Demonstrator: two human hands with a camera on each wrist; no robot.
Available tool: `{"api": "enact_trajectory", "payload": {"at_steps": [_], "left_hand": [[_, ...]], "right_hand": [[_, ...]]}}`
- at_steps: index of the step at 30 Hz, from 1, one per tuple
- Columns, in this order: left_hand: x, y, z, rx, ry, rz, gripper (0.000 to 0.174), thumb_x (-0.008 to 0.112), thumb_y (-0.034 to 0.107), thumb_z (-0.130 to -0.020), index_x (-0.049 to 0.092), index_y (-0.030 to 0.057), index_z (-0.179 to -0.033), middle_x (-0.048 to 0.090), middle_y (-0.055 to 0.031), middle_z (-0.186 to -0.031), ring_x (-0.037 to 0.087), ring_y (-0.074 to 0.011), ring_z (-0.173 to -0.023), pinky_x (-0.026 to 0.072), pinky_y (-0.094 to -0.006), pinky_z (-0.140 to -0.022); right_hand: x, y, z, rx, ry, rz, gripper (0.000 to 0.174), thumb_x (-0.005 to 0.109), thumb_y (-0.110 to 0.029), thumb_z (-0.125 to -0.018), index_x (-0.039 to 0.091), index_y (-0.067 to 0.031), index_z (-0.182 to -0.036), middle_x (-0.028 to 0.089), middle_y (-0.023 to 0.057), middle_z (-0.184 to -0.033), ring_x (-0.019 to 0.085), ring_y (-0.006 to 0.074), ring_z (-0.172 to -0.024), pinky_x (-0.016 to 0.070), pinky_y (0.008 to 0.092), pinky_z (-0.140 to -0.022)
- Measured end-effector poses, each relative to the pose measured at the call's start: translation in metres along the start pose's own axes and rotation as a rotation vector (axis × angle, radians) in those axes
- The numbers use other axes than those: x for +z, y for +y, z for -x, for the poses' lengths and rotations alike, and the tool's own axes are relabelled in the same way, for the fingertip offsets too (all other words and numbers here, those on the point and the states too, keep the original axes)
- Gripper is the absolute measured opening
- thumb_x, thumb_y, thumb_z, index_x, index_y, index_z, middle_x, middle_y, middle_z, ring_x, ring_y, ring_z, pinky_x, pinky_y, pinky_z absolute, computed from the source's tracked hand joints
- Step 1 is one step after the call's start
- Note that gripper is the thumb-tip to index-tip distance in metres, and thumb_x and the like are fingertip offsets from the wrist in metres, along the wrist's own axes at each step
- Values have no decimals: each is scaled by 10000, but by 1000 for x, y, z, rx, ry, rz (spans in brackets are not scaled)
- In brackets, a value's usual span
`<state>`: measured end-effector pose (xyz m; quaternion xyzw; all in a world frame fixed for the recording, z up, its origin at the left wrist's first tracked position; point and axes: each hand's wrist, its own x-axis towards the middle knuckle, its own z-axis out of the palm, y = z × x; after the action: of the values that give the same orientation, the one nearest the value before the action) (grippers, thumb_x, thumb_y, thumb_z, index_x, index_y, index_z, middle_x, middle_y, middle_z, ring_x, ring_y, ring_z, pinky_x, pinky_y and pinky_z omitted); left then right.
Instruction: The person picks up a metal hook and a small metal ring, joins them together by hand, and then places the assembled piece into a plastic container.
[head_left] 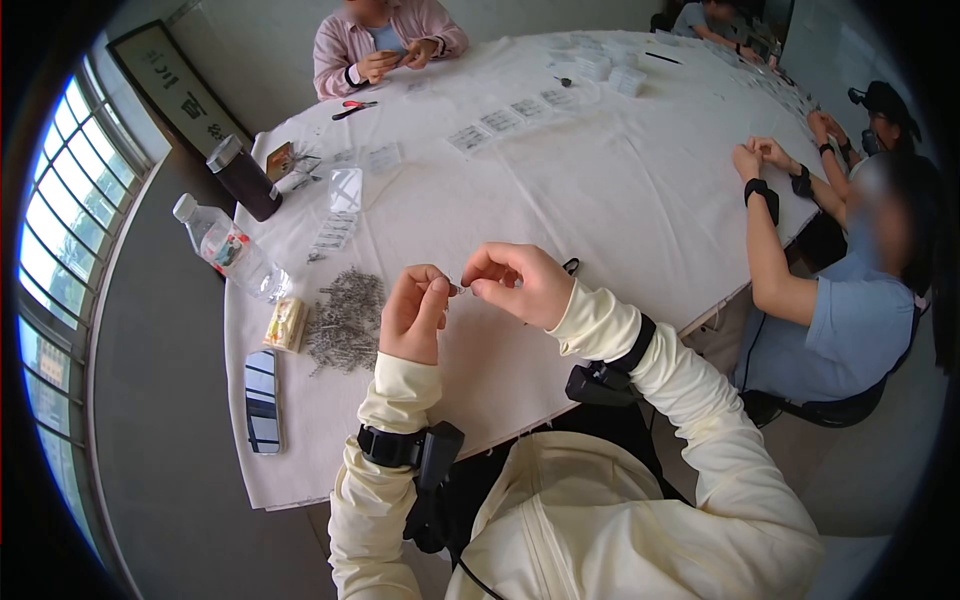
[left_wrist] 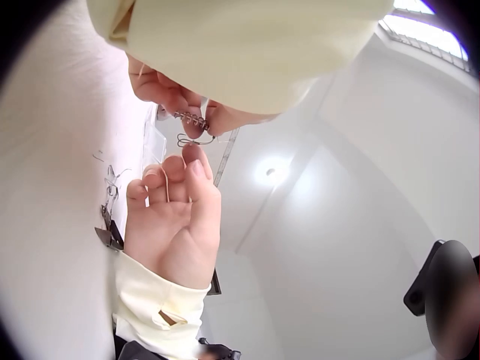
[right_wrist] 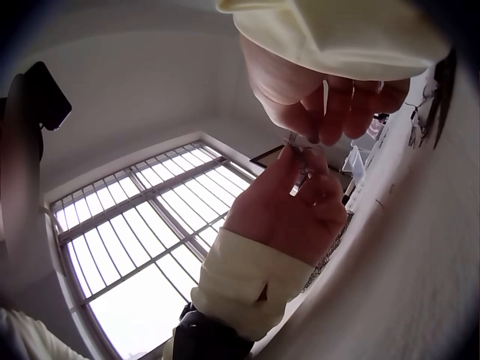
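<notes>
My left hand (head_left: 414, 316) pinches a small coiled metal piece (left_wrist: 193, 120) between thumb and forefinger, a little above the table. Facing it, my right hand (head_left: 522, 284) holds its fingertips together at a thin bent wire loop (left_wrist: 195, 141), right beside the coil. In the right wrist view the left hand (right_wrist: 289, 206) grips the dark piece (right_wrist: 298, 156) from below, while the right hand's fingers (right_wrist: 360, 120) curl close above it. A heap of small grey metal pieces (head_left: 345, 320) lies left of my left hand.
On the left stand a plastic bottle (head_left: 232, 250), a dark flask (head_left: 245, 178) and a small yellowish pack (head_left: 286, 325), with a phone (head_left: 263, 402) near the edge. Clear cards (head_left: 345, 190) and red-handled pliers (head_left: 354, 109) lie farther back. Other people (head_left: 840, 270) sit around the table.
</notes>
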<state>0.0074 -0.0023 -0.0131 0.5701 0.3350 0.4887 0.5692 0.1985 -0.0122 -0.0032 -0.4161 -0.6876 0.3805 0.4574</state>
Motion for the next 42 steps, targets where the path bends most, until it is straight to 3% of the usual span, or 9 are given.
{"api": "enact_trajectory", "payload": {"at_steps": [11,14,23,26,28,29,31,37,42], "left_hand": [[-5,0,-1,-9,-4,78,104,535,145,-1007,574,56,-1044,602,-8,-927,494,-56,-754,400,-207,-643],[-3,1,-1,-20,32,96,119,540,165,-1008,569,52,-983,588,1,-881,449,-51,-695,383,-195,-635],[-5,0,-2,-17,38,104,125,533,163,-1010,574,48,-985,620,-18,-905,459,-56,-703,392,-198,-639],[-5,0,-1,-37,36,117,120,532,164,-1010,575,53,-991,618,-23,-915,471,-64,-728,403,-209,-653],[-5,1,-2,-179,3,356,108,525,159,-1010,573,62,-1001,604,-27,-915,490,-83,-762,412,-238,-675],[-6,1,-2,-179,4,357,108,525,159,-1010,573,62,-1001,604,-27,-915,490,-83,-762,412,-238,-675],[-8,1,-1,-262,-86,530,102,520,153,-1008,571,66,-1012,585,-30,-907,504,-102,-790,414,-263,-698],[-6,-1,-1,-269,-45,548,117,512,156,-1014,566,54,-1004,575,-33,-900,515,-122,-813,418,-278,-708],[-6,-2,-2,-265,-34,573,124,502,155,-1021,566,51,-1002,580,-38,-907,532,-132,-820,440,-285,-730]], "right_hand": [[8,6,-2,103,-61,-131,148,680,-150,-891,671,-23,-965,696,28,-851,636,102,-781,495,270,-714],[8,6,-2,82,-38,-134,141,676,-153,-898,670,-21,-947,693,25,-828,621,88,-753,490,259,-696],[6,-3,-1,14,61,31,105,681,-148,-892,671,-44,-906,684,21,-780,600,81,-685,461,243,-624],[6,-5,-2,-173,183,212,83,705,-123,-851,657,-60,-878,648,24,-765,609,122,-670,446,262,-587],[8,-3,-3,-374,277,294,97,723,-84,-796,637,-90,-842,602,16,-765,601,168,-682,446,287,-612],[7,-3,-4,-375,276,294,97,723,-84,-796,637,-90,-842,602,16,-765,601,168,-682,446,287,-612],[3,-4,-5,-679,323,600,148,732,-57,-744,611,-110,-811,567,4,-785,572,175,-695,441,312,-659],[5,-9,-3,-891,356,917,170,728,-99,-715,562,-119,-747,522,-6,-772,545,169,-723,421,321,-682],[8,-4,-1,-912,314,979,170,726,-128,-707,559,-120,-738,526,-9,-772,547,161,-745,413,307,-696]]}}
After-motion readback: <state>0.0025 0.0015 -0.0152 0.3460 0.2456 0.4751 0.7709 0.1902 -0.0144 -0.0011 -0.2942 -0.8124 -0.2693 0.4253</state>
